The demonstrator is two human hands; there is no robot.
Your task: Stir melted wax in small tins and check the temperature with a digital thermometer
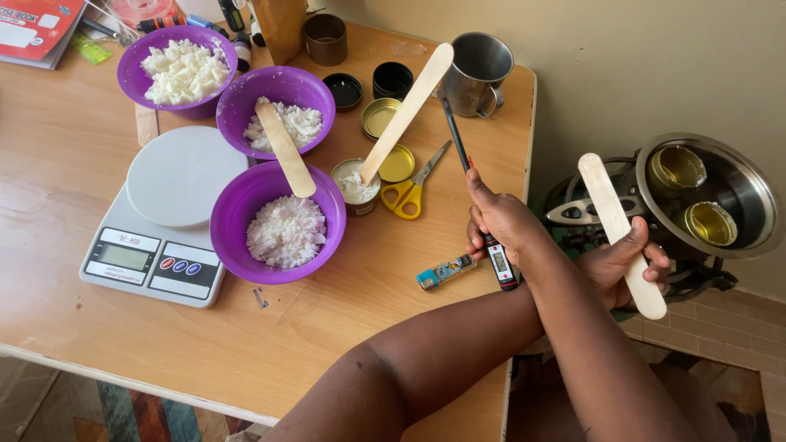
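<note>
**Fig.** Digital probe thermometer (501,266), held in the right hand (501,221) over the bench (74,155) edge, arms crossed at the forearms. The hand was closed round the upper part of the thermometer's black body, display end pointing down toward the person and thin dark probe slanting up-left over the bench. Judged light and stiff. The plastic body looked the sound place to grip, approx. where the fingers sat, since the slim probe would prob. bend or slip if pinched.

Left hand (626,266), reaching across to the right, was closed round the lower third of a flat wooden stick (606,205) – light, rigid, dry-looking, easy to hold by its broad faces. Its free end stood up just in front of a steel pot (765,209) on a small burner (585,211) off the bench. Inside the pot were two round tins (676,168) w/ yellowish liquid, likely hot, so not things to touch bare-handed.

On the bench, near the right hand: a small lighter (446,270), yellow-handled scissors (409,192), a gold lid (399,164) and a wax tin (354,187) w/ a second wooden stick (407,110) leaning in it. Further left were three purple bowls (237,225) of white flakes – one w/ a stick laid across the rim – and a kitchen scale (164,221). At the back stood a steel mug (479,69) and dark tins (391,80).
</note>
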